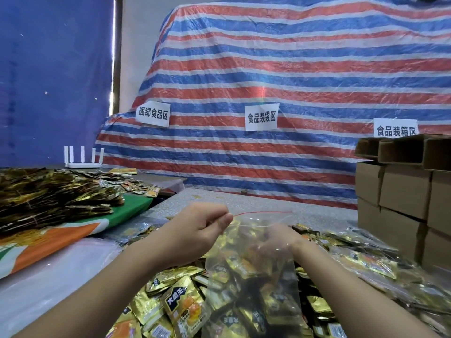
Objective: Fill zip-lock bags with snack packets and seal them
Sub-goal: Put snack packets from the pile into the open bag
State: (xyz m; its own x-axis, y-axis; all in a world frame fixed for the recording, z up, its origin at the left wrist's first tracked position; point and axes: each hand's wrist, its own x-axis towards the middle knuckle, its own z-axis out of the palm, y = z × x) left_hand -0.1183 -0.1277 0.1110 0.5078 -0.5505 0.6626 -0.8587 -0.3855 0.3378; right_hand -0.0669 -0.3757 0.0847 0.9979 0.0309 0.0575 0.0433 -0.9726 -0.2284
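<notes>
Pinching zip-lock bag [253,259] rim, left hand [202,228]; right hand [275,237] inside, grip unclear

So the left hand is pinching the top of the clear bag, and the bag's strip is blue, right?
Not quite. The head view shows the left hand pinching the top of the clear bag, but the strip along its opening is red, not blue.

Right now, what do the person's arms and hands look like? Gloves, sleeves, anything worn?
Both forearms are bare as far as the frame shows: no sleeves in view. The left hand has no glove, ring or watch visible. The right hand is seen through clear plastic, blurred; no glove or wristband is apparent there either.
</notes>
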